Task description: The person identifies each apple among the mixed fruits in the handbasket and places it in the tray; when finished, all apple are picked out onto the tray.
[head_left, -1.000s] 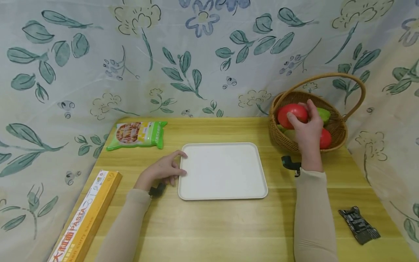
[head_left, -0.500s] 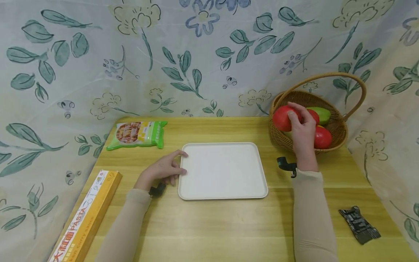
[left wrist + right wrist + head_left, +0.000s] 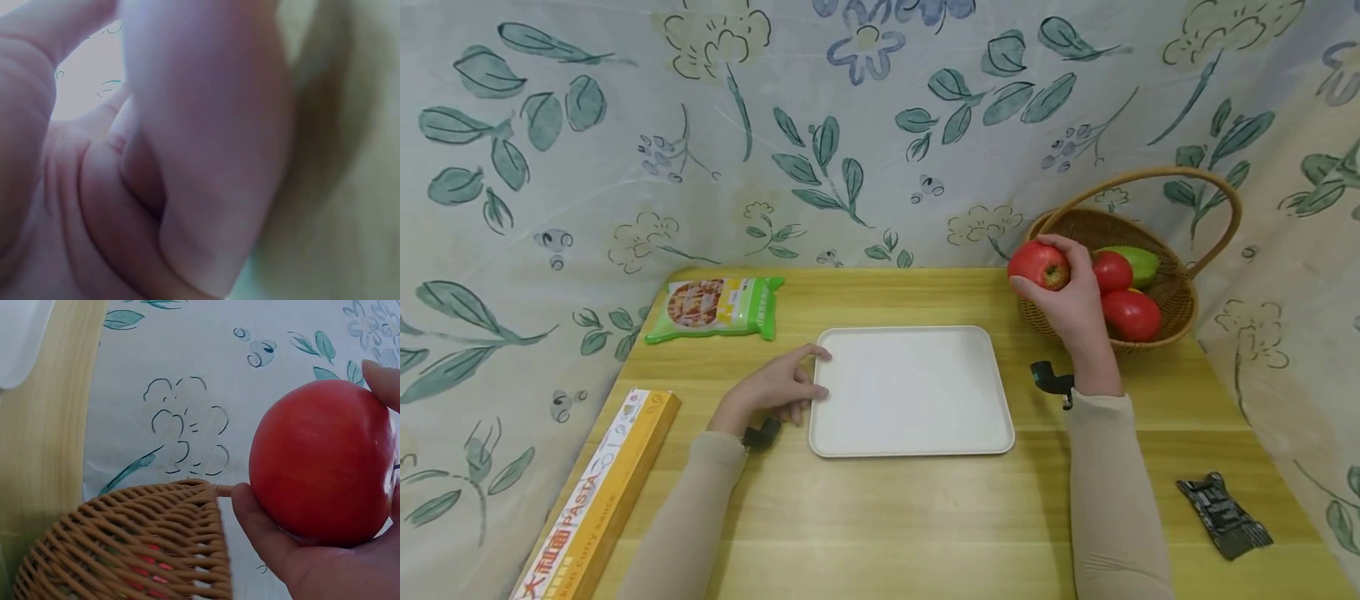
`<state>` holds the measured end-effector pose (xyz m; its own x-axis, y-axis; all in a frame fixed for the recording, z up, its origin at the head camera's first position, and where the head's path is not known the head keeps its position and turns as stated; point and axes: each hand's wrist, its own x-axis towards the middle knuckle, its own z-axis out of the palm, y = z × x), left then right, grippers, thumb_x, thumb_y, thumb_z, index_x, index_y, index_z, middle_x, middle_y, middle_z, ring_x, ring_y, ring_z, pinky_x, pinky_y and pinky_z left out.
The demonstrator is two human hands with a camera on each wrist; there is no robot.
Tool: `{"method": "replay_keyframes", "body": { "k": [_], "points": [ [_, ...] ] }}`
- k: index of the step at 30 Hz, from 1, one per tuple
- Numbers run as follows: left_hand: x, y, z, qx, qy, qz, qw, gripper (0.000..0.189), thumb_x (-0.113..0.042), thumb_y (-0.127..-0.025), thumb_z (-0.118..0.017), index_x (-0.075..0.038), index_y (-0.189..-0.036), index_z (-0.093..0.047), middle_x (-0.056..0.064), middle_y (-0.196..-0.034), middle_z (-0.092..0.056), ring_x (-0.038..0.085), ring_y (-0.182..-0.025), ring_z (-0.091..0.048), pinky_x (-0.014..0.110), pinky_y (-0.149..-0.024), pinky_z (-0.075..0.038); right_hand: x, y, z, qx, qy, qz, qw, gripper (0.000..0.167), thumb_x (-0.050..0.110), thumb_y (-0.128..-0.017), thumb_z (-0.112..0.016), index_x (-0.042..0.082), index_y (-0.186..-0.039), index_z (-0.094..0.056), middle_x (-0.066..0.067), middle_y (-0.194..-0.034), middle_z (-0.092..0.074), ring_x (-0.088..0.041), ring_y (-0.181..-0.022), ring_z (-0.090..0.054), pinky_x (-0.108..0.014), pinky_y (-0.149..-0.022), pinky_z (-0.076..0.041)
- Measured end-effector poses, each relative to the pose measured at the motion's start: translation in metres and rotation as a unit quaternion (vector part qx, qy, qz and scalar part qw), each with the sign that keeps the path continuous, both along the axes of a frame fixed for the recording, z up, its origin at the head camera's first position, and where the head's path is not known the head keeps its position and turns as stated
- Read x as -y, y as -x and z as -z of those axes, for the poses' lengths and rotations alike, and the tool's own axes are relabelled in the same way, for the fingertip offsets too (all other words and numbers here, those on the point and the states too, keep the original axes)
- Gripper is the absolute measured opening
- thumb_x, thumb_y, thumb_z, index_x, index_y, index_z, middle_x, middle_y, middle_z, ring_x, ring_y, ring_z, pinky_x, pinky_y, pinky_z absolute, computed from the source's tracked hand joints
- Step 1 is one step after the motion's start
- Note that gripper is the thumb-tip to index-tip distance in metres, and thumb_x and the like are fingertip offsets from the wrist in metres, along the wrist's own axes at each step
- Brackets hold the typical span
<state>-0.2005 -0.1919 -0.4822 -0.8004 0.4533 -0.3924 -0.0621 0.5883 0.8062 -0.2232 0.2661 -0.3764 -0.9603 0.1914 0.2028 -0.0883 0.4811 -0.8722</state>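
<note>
My right hand (image 3: 1071,304) grips a red apple (image 3: 1037,265) between thumb and fingers, over the left rim of a wicker basket (image 3: 1183,312). In the right wrist view the apple (image 3: 322,462) shows whole and glossy, beside the basket's woven side (image 3: 156,531). Inside the basket lie a red fruit (image 3: 1131,315), a smaller round red one (image 3: 1111,272) and a long green piece (image 3: 1138,262). My left hand (image 3: 775,387) holds the left edge of a white tray (image 3: 913,392), thumb and index fingertip on its rim, other fingers curled. Curled fingers (image 3: 206,144) fill the left wrist view.
A green food packet (image 3: 715,310) lies at the back left of the wooden table (image 3: 910,525). A yellow pasta box (image 3: 598,500) runs along the left edge. At the right lies a small black wrapped packet (image 3: 1223,515). Patterned cloth (image 3: 865,167) hangs behind.
My right hand has lifted the apple out of the basket's middle and moved it left to the rim, turning it. More red fruit shows in the basket. The left hand and tray stay put.
</note>
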Motion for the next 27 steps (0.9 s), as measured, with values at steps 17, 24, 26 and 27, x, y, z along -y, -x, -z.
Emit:
{"method": "replay_keyframes", "body": {
  "k": [17, 24, 26, 27],
  "points": [
    [0.004, 0.001, 0.002, 0.022, -0.013, 0.002, 0.9997, 0.064, -0.028, -0.093, -0.083, -0.02, -0.142, -0.043, 0.01, -0.081, -0.07, 0.018, -0.053, -0.067, 0.028, -0.048, -0.049, 0.055, -0.01, -0.003, 0.007, -0.001, -0.178, 0.984, 0.082, 0.008, -0.09, -0.08, 0.02, -0.159, -0.038, -0.012, -0.161, -0.036, -0.036, -0.145, -0.039, -0.058, -0.11, -0.051],
    [0.004, 0.002, 0.003, 0.019, -0.011, 0.001, 0.9998, 0.063, -0.029, -0.093, -0.083, -0.021, -0.141, -0.043, 0.009, -0.081, -0.07, 0.019, -0.054, -0.068, 0.028, -0.048, -0.049, 0.091, -0.007, 0.012, 0.057, 0.01, -0.204, 0.9772, 0.089, 0.012, -0.088, -0.083, 0.021, -0.16, -0.032, -0.014, -0.161, -0.04, -0.04, -0.144, -0.044, -0.062, -0.109, -0.052],
    [0.004, 0.002, 0.002, 0.02, -0.011, 0.001, 0.9998, 0.063, -0.028, -0.093, -0.083, -0.021, -0.141, -0.043, 0.009, -0.081, -0.071, 0.019, -0.054, -0.068, 0.028, -0.048, -0.049, 0.1, -0.007, 0.016, 0.069, 0.013, -0.209, 0.9754, 0.091, 0.014, -0.087, -0.084, 0.019, -0.159, -0.03, -0.015, -0.16, -0.04, -0.04, -0.144, -0.044, -0.062, -0.11, -0.052],
    [0.004, 0.001, 0.002, 0.02, -0.01, -0.001, 0.9997, 0.063, -0.028, -0.093, -0.083, -0.021, -0.141, -0.043, 0.009, -0.081, -0.071, 0.019, -0.054, -0.068, 0.028, -0.048, -0.049, 0.105, -0.008, 0.018, 0.075, 0.011, -0.211, 0.9745, 0.091, 0.015, -0.087, -0.085, 0.018, -0.158, -0.029, -0.014, -0.16, -0.04, -0.04, -0.145, -0.044, -0.061, -0.11, -0.052]
  ]
}}
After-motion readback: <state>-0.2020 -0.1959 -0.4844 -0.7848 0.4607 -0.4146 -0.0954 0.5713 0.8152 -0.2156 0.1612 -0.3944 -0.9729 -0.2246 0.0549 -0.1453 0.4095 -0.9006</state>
